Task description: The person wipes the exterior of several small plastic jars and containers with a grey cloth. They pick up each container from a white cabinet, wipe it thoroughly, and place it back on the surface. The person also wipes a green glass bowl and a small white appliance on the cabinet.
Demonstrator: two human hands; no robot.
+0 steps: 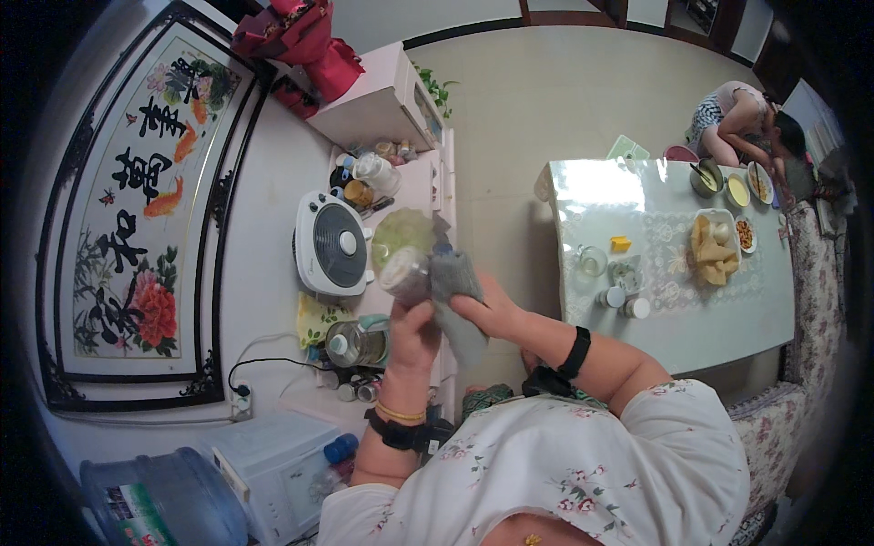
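Note:
A blurred clear jar (404, 274) with a whitish end is held in my left hand (415, 334), tilted above the pink cabinet top. My right hand (495, 307) grips a grey ribbed cloth (459, 276), sock-like in shape, right beside the jar. The cloth's lower end hangs below my thumb. A small dark piece (442, 232) shows at its upper end; what it is cannot be told. Behind the jar lies a pale green translucent dish (403, 235), partly hidden.
On the cabinet (416, 184) stand a white round-topped appliance (334, 244), a glass jug (355, 342) and several jars. The table (601, 334) at right holds a food basket (713, 256), bowls and lidded jars (637, 308). A person (737, 123) bends at its far end.

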